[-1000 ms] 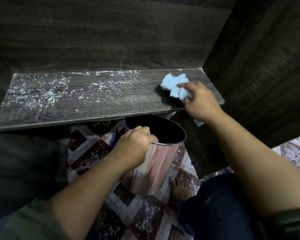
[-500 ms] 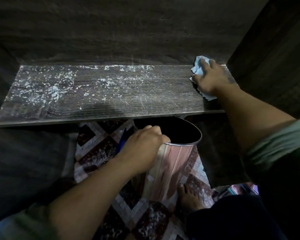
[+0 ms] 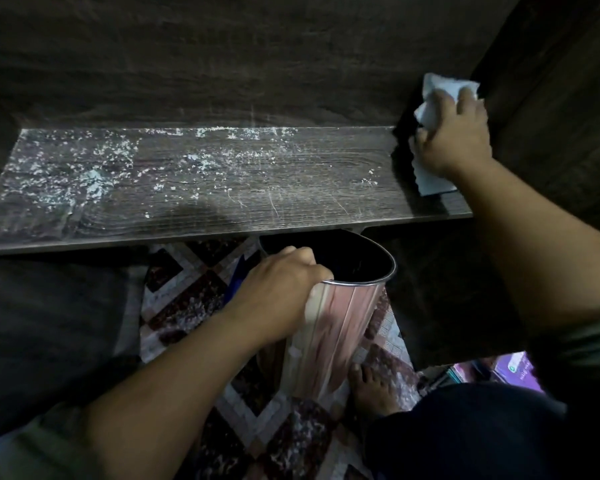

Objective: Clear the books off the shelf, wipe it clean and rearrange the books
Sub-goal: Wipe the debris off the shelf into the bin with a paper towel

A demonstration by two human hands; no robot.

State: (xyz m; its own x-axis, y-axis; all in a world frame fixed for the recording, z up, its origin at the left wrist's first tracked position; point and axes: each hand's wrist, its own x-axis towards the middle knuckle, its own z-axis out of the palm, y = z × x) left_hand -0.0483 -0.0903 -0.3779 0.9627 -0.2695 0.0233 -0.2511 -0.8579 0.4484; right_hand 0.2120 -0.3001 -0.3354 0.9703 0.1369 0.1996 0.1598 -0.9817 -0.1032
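- Lower centre, the left hand (image 3: 281,289) gripped the rim of a bin (image 3: 340,327).
- The shelf (image 3: 257,188), bare of books, carried white specks (image 3: 84,171) at left and middle.
- Upper right, the right hand (image 3: 454,140) clutched a cloth (image 3: 432,181) in the shelf's corner. Wiping seemed under way, and the next move called for a leftward sweep toward the bin.

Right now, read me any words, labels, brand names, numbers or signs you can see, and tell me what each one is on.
No text in this view is legible.
Purple object on the floor at lower right: a small green mark and pale print, too blurred to read.
Bin: striped pattern only, no lettering shows.
Cloth and shelf: no lettering shows.
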